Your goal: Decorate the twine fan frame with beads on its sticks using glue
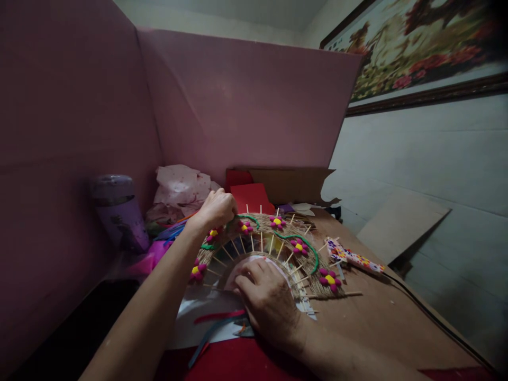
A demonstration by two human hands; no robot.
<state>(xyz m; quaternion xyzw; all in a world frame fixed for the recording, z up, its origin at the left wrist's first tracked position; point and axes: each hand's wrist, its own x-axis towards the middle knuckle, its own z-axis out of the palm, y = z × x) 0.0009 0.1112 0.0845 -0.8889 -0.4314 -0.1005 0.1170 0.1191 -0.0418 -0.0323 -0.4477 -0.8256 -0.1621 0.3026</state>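
Observation:
A half-round fan (286, 233) of twine woven over thin wooden sticks lies in front of me. Pink flowers with yellow centres (299, 246) and wavy green stems (316, 259) decorate its band. My left hand (220, 207) is closed at the fan's upper left edge, by the end of a green stem; its fingertips are hidden. Over the fan's inner arc rests my right hand (264, 296), its fingers bent and gripping near the pale round centre. Pink and blue-grey strips (218, 317) lie below it.
A glue gun with a flowered pattern (353, 256) lies right of the fan, its cord (428, 312) trailing right. On the left stand a purple tumbler (121, 217) and crumpled pink wrapping (182, 185). Red card (252, 197) and cardboard (289, 185) lean at the back, before pink panels (246, 106).

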